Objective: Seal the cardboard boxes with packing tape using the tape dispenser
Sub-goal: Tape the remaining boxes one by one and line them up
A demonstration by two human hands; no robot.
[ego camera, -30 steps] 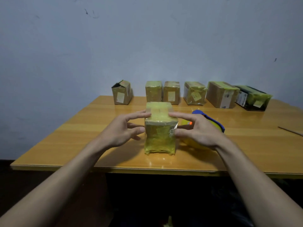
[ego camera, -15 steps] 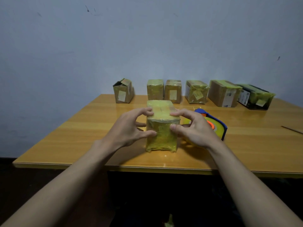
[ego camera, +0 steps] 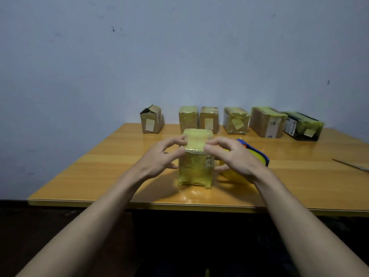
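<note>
Pinching box [ego camera: 196, 156] top edge with left hand [ego camera: 159, 158] and right hand [ego camera: 232, 156], fingers curled; risking wrinkling tape or tipping it onto dispenser [ego camera: 253, 154].

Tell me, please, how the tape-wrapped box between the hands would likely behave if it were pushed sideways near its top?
The tape-wrapped box stands taller than it is wide, so a push near the top would probably tip rather than slide it. Its glossy yellow tape looks slick, so it may slip in the left hand or right hand. The tape's lower edge looks crumpled, so it might rock a little.
</note>
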